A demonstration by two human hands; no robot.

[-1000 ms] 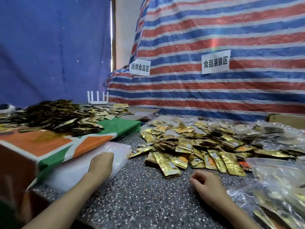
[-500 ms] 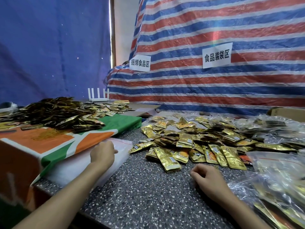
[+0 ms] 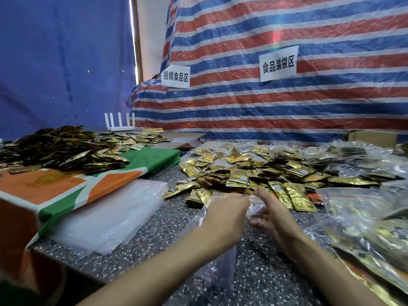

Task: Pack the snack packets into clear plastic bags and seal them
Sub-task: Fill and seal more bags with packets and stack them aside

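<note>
A loose heap of gold snack packets (image 3: 238, 177) lies on the speckled table (image 3: 265, 274) just beyond my hands. My left hand (image 3: 227, 214) grips the top edge of a clear plastic bag (image 3: 217, 263), which hangs crumpled below it over the table. My right hand (image 3: 272, 214) is close beside it at the bag's mouth, thumb up and fingers stretched out against the plastic. A flat stack of empty clear bags (image 3: 114, 214) lies to the left of my left arm.
Filled clear bags (image 3: 364, 237) pile up at the right edge. A raised surface under an orange and green cloth (image 3: 154, 157) carries a second heap of packets (image 3: 61, 149). A white router (image 3: 120, 127) and a cardboard box (image 3: 375, 138) stand at the back, before the striped tarp.
My left hand left the stack of empty bags and came to the middle with one clear bag. My right hand rose from resting on the table to the bag's mouth.
</note>
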